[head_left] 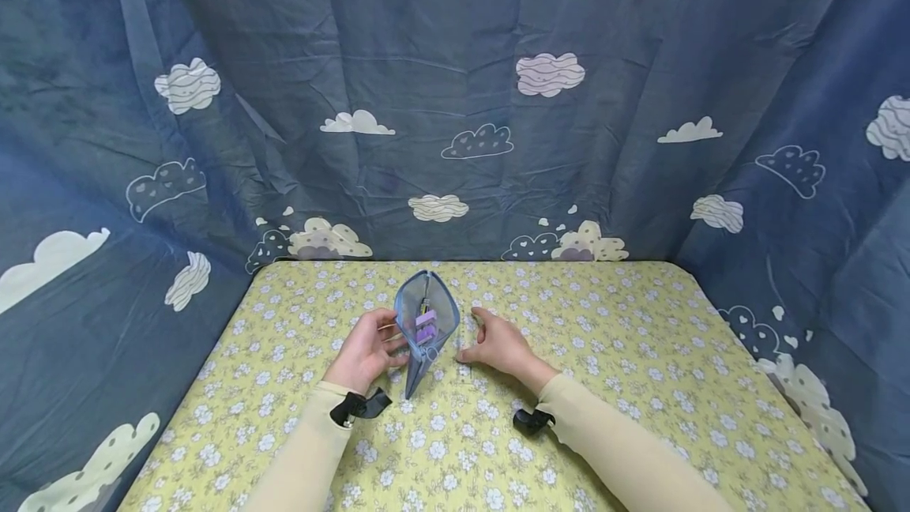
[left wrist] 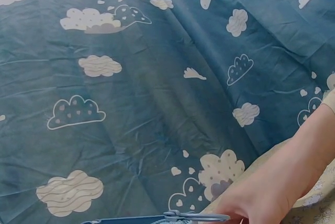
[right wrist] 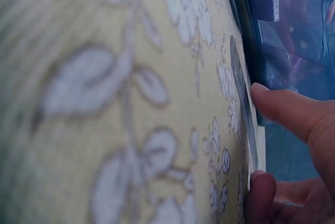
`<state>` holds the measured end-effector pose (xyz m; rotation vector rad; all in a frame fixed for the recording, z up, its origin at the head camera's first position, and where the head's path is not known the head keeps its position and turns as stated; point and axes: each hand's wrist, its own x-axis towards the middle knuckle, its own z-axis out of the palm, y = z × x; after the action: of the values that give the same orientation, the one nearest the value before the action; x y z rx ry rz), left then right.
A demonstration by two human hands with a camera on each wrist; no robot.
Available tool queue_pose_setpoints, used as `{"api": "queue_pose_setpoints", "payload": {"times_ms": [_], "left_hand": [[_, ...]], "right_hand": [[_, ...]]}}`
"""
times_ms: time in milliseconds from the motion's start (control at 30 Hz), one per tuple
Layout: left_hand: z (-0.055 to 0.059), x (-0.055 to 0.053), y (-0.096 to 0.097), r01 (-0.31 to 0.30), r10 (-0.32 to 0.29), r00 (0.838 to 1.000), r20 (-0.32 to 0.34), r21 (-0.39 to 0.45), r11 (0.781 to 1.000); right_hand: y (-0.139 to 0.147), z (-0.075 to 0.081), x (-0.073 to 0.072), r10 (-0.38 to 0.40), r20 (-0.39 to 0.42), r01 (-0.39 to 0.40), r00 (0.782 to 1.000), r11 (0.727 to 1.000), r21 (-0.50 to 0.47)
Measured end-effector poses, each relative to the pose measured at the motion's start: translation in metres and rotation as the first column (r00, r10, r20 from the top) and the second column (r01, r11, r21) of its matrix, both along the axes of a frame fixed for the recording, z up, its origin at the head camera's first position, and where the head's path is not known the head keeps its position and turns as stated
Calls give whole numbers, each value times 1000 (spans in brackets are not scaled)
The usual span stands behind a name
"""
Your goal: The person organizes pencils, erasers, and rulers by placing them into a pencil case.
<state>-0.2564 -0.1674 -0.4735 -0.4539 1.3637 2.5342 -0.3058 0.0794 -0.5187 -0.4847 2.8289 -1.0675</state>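
Note:
A blue zippered pouch with mesh-like sides stands unzipped on the table. Inside it lie purple items and a small yellow-and-black item. My left hand holds the pouch from its left side, thumb near the rim and fingers along the wall. Just right of the pouch, my right hand has thumb and forefinger on a thin clear strip like a ruler, lying flat on the cloth. In the right wrist view its greyish edge shows beside the fingertips. The left wrist view catches only the pouch's zipper rim.
A yellow flowered cloth covers the table. Blue curtains with cloud prints hang behind it and along both sides. Black straps circle both wrists over pale sleeves.

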Motion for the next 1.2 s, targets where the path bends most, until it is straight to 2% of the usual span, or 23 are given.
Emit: {"api": "queue_pose_setpoints", "payload": {"times_ms": [133,267,633,800,1200], "left_hand": [[-1,-1,1,-2,2,1000,6,5,1000],[-2,-1,2,9,-9,1000,7,-3,1000],[-2,-2,2,8,-8,1000,16,-2,1000],[-1,-2,1,10,-9,1000,10,-9,1000],[0,2,1,30,-30,1000,-7,6,1000]], "right_hand": [[-1,0,1,8,-15,-7,1000,998,70],[0,1,3,16,-10,-15,1000,997,82],[2,8,3,21,37,-21,999,1000,-4],[3,10,3,13,31,-12,999,999,-34],[6,9,8,82,-3,-82,997,993,-85]]}}
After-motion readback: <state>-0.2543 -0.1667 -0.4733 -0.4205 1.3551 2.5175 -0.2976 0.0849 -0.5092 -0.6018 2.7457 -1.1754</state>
